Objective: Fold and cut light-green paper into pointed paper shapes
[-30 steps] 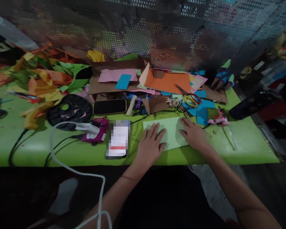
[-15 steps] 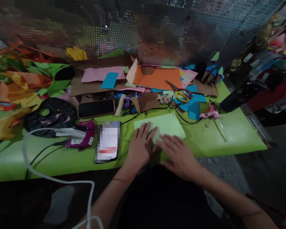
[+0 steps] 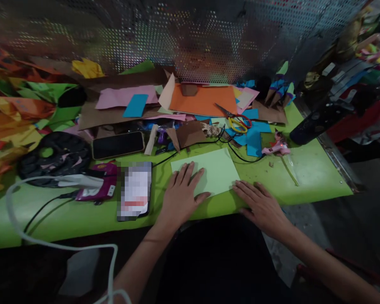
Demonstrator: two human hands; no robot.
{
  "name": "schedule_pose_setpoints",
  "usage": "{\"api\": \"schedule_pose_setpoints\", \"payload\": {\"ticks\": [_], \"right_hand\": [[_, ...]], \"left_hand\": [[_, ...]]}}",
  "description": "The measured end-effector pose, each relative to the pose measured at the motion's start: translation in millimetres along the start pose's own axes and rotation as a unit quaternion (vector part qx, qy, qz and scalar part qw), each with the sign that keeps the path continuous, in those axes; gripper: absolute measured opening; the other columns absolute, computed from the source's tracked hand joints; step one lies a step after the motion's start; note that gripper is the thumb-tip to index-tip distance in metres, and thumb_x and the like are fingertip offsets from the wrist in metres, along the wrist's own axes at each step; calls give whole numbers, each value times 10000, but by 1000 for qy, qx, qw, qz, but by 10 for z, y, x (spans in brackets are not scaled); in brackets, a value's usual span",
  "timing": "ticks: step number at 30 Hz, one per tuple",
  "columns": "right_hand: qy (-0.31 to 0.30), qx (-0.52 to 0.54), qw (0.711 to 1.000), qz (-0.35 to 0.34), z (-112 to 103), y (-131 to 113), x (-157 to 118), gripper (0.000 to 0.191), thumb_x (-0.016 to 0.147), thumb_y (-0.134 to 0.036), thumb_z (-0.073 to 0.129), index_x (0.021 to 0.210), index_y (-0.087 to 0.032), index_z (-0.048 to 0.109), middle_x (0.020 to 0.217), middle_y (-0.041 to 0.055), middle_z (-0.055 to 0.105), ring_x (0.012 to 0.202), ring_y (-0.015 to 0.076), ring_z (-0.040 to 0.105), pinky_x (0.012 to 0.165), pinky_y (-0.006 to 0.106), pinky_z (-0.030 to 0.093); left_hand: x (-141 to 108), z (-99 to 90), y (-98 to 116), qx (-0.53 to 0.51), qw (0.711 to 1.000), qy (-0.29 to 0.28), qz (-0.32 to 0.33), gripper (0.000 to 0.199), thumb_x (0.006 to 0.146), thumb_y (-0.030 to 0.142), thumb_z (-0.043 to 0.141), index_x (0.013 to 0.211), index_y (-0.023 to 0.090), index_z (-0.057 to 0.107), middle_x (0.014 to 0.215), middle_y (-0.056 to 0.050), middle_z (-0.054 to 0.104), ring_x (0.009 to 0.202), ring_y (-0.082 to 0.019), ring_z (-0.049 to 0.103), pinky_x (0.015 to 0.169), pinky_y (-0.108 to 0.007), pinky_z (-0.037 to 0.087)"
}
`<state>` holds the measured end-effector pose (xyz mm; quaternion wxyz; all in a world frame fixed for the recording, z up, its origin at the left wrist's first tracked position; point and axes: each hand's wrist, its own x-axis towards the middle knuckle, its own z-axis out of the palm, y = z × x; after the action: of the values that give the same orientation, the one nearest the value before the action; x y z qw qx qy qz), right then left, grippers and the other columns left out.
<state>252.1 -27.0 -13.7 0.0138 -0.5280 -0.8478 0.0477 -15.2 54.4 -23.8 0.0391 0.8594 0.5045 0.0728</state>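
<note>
Green paper lies flat, apparently positioned but unmarked, left hand spread upon it, right hand extended at its corner.

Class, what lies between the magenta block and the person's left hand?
In the head view, a lit phone lies between the magenta block and the left hand.

The pale green paper under the left hand looks smooth and dull. The tabletop around it looks slick and shiny. Beyond the right hand, the scissors have metal blades and plastic-looking handles.
</note>
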Motion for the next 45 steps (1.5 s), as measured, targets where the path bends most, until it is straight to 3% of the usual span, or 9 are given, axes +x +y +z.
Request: {"api": "schedule_pose_setpoints", "payload": {"ticks": [7,11,17,21,25,29,34,40,45], "right_hand": [[24,-18,999,-14,54,42,-44,632,974,-321,477,1555,-266,232,1576,41,377,1412,231,404,1170,491,228],[44,-14,999,-29,108,92,-61,634,965,-348,489,1548,-263,255,1553,42,420,1391,249,431,1152,503,250],[82,-19,995,-47,147,122,-71,603,988,-392,411,1553,-253,251,1510,64,482,1337,268,498,1122,504,284],[98,-20,994,-50,168,130,-80,585,982,-371,415,1538,-240,289,1490,81,505,1324,281,512,1113,508,297],[126,7,990,-61,186,147,-91,529,951,-345,479,1460,-221,404,1421,107,567,1316,290,519,1121,522,307],[170,17,984,-40,150,28,-8,515,923,-375,549,1402,-209,460,1418,136,556,1373,322,452,1133,562,297],[111,30,989,-95,178,-255,151,663,932,-357,549,1526,-205,297,1470,120,518,1363,293,471,1137,533,311],[219,81,963,-133,325,-228,87,505,876,-136,620,1337,-335,566,1076,21,740,1000,229,688,1023,480,447],[189,77,965,-161,275,-201,90,324,873,-188,654,1179,-293,672,1054,30,743,961,226,682,920,446,516]], "left_hand": [[-168,-72,-54,-1,1000,1,-7,660,922,542,528,1510,282,379,1630,-116,231,1508,-327,196,1181,-535,281],[-413,-113,-51,-21,999,17,-27,538,958,365,527,1482,345,411,1623,-64,272,1506,-317,209,1171,-542,309],[-777,-92,-25,-48,995,77,-29,362,919,100,506,1189,274,672,1530,-5,455,1469,-279,322,1159,-507,361],[-1008,-69,-50,-64,988,138,-21,322,945,131,502,1193,249,670,1424,8,577,1427,-239,398,1168,-467,358],[-1162,-13,-59,-76,988,137,-17,396,955,202,538,1344,266,576,1413,-2,588,1389,-224,451,1181,-456,333],[-1190,72,-6,-90,986,139,-17,454,951,229,556,1403,251,511,1429,-6,574,1410,-204,419,1205,-436,290],[-1120,105,69,-110,979,170,22,391,938,259,585,1328,250,571,1386,-4,612,1404,-196,428,1221,-432,239],[-1071,-76,-53,-191,957,218,14,448,945,371,549,1368,222,533,1410,-84,586,1421,-253,404,1208,-483,228],[-889,-247,-138,-359,898,254,-14,504,978,454,437,1428,229,466,1449,-102,539,1435,-261,371,1161,-488,331]]}}
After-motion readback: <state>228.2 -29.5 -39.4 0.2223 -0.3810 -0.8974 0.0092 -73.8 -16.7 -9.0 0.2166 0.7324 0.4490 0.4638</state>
